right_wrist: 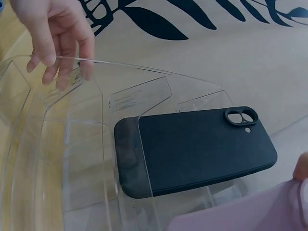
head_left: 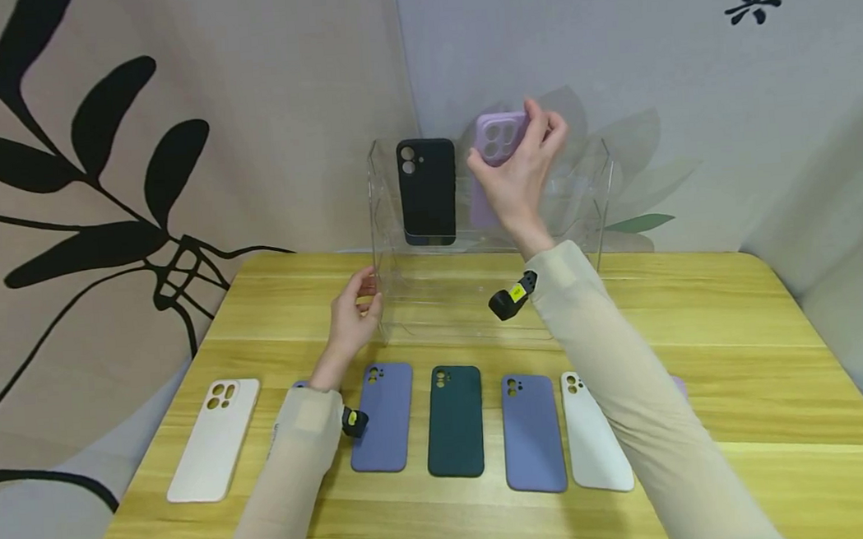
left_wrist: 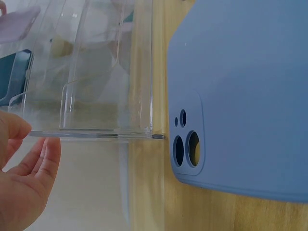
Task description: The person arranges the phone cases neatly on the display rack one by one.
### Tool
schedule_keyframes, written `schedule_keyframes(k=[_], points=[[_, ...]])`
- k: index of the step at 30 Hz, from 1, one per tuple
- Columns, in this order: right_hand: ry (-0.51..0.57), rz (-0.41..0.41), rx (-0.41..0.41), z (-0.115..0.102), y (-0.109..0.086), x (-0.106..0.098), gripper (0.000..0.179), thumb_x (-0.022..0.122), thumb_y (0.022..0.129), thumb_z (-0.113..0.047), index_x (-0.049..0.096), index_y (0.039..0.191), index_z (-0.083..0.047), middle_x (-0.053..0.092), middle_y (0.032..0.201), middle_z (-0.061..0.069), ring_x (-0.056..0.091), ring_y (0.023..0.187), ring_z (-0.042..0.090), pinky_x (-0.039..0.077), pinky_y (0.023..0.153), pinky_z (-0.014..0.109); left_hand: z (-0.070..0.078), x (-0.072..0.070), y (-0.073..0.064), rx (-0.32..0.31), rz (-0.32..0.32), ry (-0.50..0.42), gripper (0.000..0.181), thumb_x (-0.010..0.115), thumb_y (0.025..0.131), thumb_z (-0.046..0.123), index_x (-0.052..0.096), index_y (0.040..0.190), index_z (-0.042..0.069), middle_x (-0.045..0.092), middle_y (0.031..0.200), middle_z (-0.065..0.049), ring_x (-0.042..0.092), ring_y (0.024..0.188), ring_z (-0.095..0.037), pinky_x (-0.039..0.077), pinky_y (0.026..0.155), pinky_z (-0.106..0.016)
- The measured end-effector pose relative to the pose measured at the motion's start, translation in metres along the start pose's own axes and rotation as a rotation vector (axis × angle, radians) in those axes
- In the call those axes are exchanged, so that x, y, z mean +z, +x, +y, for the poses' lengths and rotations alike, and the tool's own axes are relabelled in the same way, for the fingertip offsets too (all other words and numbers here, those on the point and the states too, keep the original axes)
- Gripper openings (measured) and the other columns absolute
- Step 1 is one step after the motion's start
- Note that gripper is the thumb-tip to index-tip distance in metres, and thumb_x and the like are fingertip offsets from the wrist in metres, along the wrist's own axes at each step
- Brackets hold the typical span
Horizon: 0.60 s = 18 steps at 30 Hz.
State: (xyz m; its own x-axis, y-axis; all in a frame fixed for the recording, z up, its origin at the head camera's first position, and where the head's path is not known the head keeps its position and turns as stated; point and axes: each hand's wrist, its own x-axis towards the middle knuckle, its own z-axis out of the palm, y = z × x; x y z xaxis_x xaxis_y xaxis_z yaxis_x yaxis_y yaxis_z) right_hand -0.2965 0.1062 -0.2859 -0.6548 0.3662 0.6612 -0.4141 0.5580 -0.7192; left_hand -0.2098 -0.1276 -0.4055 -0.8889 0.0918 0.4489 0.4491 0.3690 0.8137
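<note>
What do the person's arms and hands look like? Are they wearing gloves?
The left sleeve and right sleeve are long, plain and cream-coloured. Near each cuff is a small black gadget with a yellow patch. The left hand and right hand wear no gloves.

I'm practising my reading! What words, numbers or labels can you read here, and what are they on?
No words or numbers are clear.
Right yellow patch, on the right wrist's device: too small.
Left yellow patch, on the left wrist's device: too small.
Marks beside the left sleeve: too small.
</note>
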Motion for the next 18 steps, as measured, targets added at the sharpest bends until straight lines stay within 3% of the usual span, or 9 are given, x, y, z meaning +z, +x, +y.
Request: schedule_keyframes(k=[8,18], points=[[-0.117,0.01,0.05,0.0056,-0.0032,0.0027,0.072,0.071,0.07,-0.024,0.039,0.133,-0.008,0.028,0.124,0.009,0.032,0.115,0.022,0.035,0.09,0.025,-0.0001,0.0003,0.0004,-0.006,0.0,-0.001,0.039,0.052,0.084,-0.016,0.047,0.122,-0.018,0.056,0.107,-0.036,0.057,0.093,-0.046,0.051,0.073,-0.053],[-0.156,-0.001,0.073,0.0072,-0.0094,0.0073,0.072,0.073,0.07,-0.026,0.04,0.133,-0.01,0.029,0.126,0.01,0.031,0.117,0.022,0.034,0.092,0.025,0.0005,0.0002,0.0002,-0.003,0.003,-0.002,0.038,0.052,0.084,-0.016,0.047,0.122,-0.019,0.056,0.106,-0.036,0.057,0.093,-0.046,0.051,0.073,-0.054]])
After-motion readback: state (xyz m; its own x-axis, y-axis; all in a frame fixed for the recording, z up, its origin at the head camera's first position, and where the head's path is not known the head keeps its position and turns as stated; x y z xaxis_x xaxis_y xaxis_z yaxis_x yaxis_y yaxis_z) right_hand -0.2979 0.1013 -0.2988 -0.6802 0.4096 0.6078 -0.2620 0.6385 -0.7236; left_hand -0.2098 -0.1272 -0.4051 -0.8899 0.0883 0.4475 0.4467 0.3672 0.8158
